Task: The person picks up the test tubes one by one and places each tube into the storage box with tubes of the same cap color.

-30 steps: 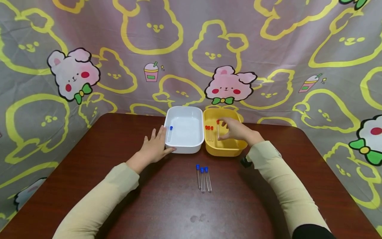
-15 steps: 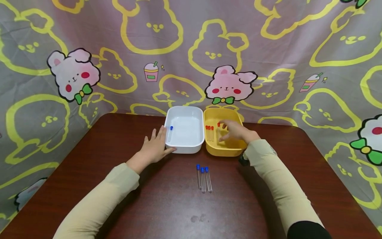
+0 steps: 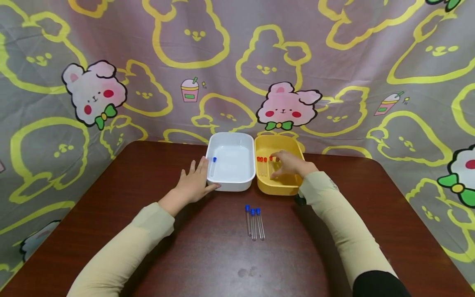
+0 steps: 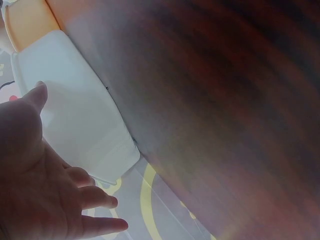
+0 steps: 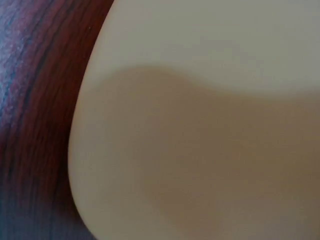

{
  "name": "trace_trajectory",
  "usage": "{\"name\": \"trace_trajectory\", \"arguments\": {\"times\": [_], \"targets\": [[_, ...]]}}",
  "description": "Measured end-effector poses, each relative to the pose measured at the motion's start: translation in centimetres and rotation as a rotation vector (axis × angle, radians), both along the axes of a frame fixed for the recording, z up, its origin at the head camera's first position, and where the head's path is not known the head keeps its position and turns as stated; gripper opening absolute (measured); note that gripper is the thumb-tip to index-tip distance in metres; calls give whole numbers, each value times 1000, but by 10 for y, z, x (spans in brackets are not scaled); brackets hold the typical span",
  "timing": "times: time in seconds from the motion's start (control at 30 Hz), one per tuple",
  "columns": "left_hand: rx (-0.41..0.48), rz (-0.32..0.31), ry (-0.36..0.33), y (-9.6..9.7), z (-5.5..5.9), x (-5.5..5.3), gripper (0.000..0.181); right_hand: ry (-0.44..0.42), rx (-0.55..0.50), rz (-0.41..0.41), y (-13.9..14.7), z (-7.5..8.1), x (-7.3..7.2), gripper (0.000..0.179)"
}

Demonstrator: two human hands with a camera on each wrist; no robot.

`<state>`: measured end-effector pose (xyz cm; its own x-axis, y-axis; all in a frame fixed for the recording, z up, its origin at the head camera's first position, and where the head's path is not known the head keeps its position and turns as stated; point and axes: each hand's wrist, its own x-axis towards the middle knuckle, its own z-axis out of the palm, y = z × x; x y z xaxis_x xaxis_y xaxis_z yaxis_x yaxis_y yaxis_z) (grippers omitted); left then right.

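your left fingers (image 3: 202,166) spread, right fingers (image 3: 281,155) curve by a red-capped tube (image 3: 271,161), grip unclear; probably light, slick, breakable: pinch mid-length.

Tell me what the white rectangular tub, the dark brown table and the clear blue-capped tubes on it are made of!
The white rectangular tub is probably plastic: smooth, glossy, with soft highlights. The dark brown table looks like wood or wood-look laminate: streaky grain, slight shine. The clear blue-capped tubes could be glass or plastic: shiny, and the table shows through.
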<state>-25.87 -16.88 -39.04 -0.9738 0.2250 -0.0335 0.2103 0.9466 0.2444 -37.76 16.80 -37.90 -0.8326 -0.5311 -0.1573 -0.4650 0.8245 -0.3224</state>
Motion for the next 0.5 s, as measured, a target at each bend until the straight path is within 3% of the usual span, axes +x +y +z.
{"name": "trace_trajectory", "arguments": {"times": [0.5], "targets": [[-7,-1,-6,0,2,1,102,-36,87,-5,-5,2,-1,83]]}}
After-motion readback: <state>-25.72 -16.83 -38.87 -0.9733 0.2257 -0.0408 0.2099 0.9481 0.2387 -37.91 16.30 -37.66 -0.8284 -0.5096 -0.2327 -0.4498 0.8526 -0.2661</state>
